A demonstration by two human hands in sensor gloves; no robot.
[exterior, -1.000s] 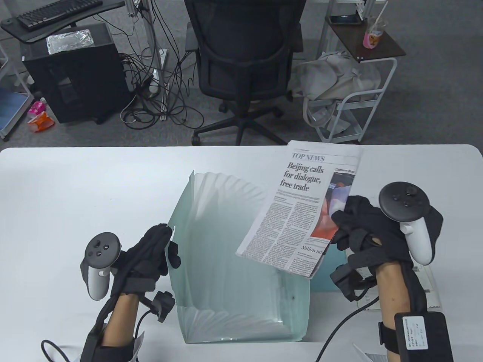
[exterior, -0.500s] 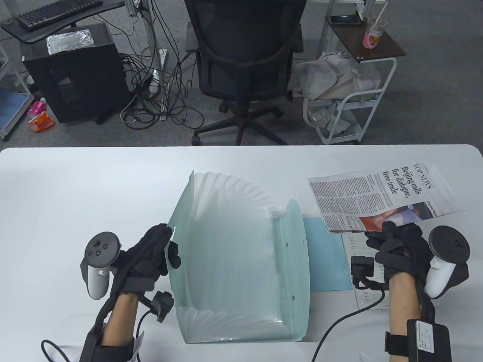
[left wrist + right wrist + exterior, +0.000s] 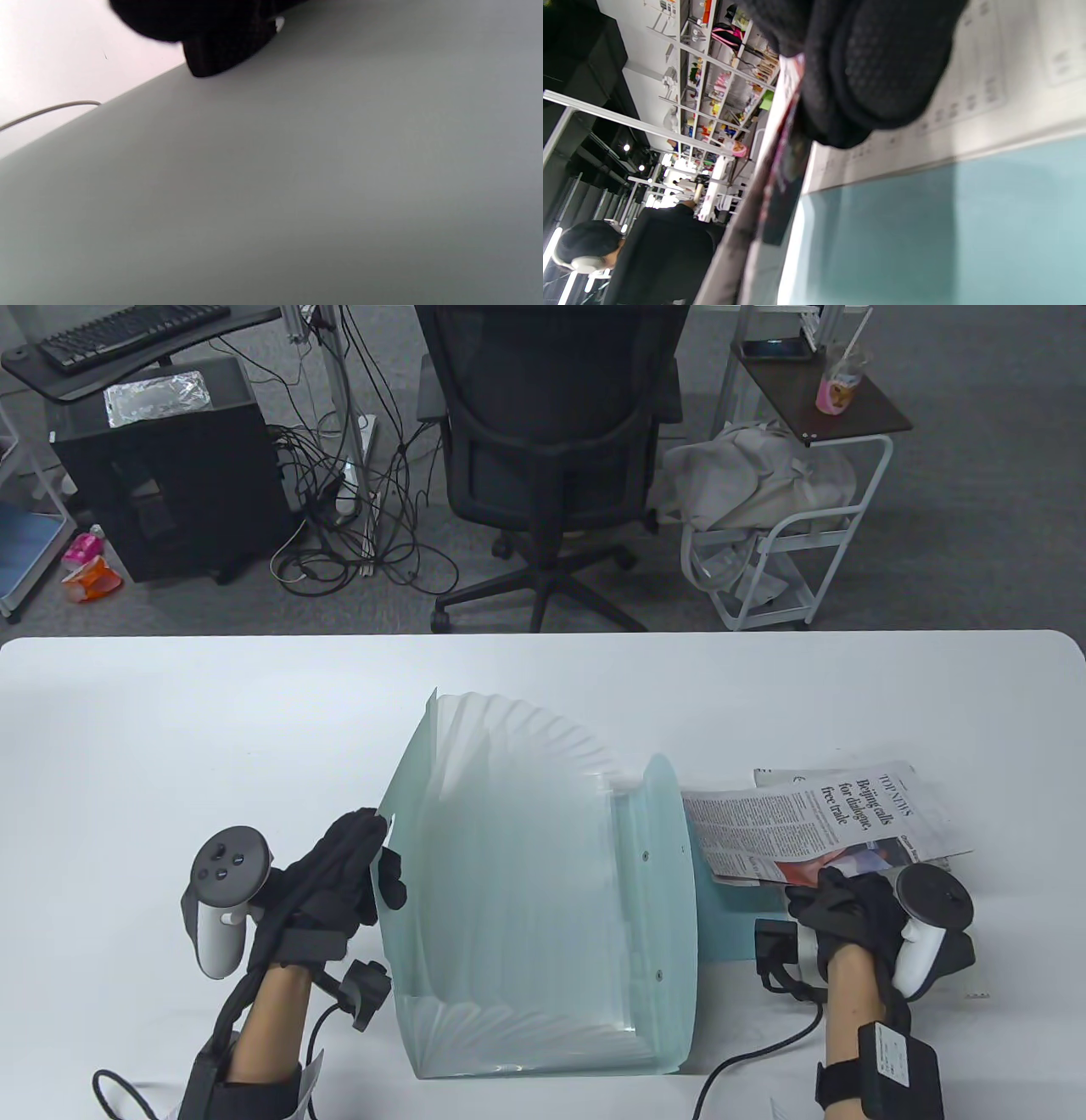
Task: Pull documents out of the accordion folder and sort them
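Observation:
A pale green accordion folder (image 3: 526, 899) stands fanned open in the middle of the white table (image 3: 170, 712). My left hand (image 3: 361, 865) grips its left cover at the upper corner; that cover fills the left wrist view (image 3: 297, 190). My right hand (image 3: 836, 895) grips the near edge of a folded newspaper (image 3: 814, 819) headed "TOP NEWS", held low just right of the folder. The newspaper lies over a light blue sheet (image 3: 721, 925) and a white form (image 3: 988, 106). In the right wrist view my gloved fingers (image 3: 874, 67) pinch the paper's edge (image 3: 772, 169).
A black office chair (image 3: 547, 432) stands beyond the table's far edge. A white cart (image 3: 789, 534) with cloth stands at the back right. A paper corner (image 3: 793, 1107) shows at the bottom edge by my right forearm.
My right hand has swung the newspaper from upright above the folder, out to the right and down onto the sheets beside it. My left hand has not moved.

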